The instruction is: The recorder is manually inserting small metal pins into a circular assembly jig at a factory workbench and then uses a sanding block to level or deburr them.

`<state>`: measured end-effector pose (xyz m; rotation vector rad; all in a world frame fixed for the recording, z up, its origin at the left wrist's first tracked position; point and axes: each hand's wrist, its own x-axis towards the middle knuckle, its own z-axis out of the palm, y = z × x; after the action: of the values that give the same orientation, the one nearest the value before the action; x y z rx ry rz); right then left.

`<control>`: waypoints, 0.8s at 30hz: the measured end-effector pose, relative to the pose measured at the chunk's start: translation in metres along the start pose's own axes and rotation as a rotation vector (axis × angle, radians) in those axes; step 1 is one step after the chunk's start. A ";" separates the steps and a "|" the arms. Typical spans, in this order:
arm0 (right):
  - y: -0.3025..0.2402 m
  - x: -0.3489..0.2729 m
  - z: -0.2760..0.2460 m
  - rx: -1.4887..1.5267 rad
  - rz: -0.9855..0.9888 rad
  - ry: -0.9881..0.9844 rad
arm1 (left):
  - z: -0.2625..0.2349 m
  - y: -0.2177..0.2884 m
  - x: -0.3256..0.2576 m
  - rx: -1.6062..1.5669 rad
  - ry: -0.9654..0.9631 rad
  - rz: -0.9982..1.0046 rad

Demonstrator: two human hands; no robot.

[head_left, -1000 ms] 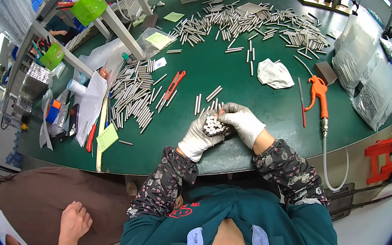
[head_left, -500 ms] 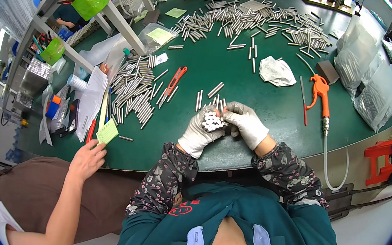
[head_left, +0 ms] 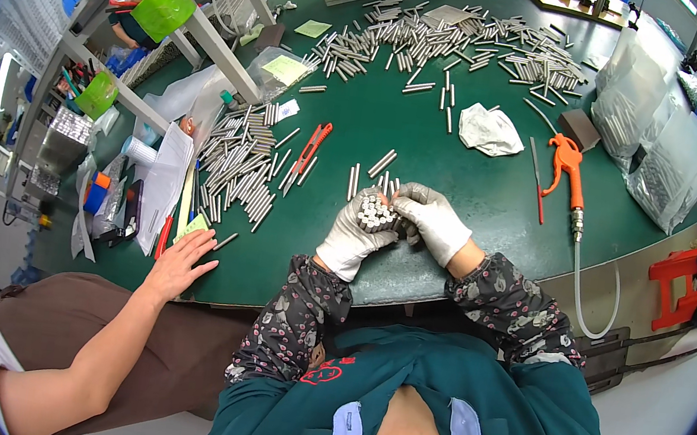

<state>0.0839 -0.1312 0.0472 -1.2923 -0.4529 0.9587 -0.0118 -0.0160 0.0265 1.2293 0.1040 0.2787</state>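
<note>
A bundle of short metal rods sits end-on in my gloved left hand, whose fingers wrap round it. My gloved right hand is closed against the bundle's right side, its thumb and fingers at the rods; whether it pinches a single one is hidden. Just beyond my hands several loose rods lie on the green table. Left of them rests a red utility knife, beside a pile of rods.
A larger rod heap covers the table's far side. To the right are a white cloth, a red-handled file, an orange air gun and plastic bags. A co-worker's bare hand reaches in at left over a yellow note.
The rod bundle has tilted in my left hand, showing more of the rods' sides. The co-worker's hand has moved right and up, now partly over the yellow note.
</note>
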 end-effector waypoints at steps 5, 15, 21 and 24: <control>-0.002 0.000 0.002 0.034 0.012 0.007 | -0.003 -0.002 0.000 -0.041 -0.004 -0.036; -0.007 -0.001 0.005 -0.016 0.019 0.031 | 0.005 0.009 0.000 -0.121 0.017 -0.047; -0.009 -0.002 0.008 -0.031 0.004 0.012 | 0.005 0.009 0.000 -0.111 -0.017 -0.020; -0.009 -0.005 0.010 -0.070 -0.077 0.019 | 0.001 0.004 0.000 -0.081 -0.002 -0.001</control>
<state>0.0760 -0.1291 0.0592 -1.3366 -0.5214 0.8719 -0.0122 -0.0158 0.0307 1.1493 0.0906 0.2782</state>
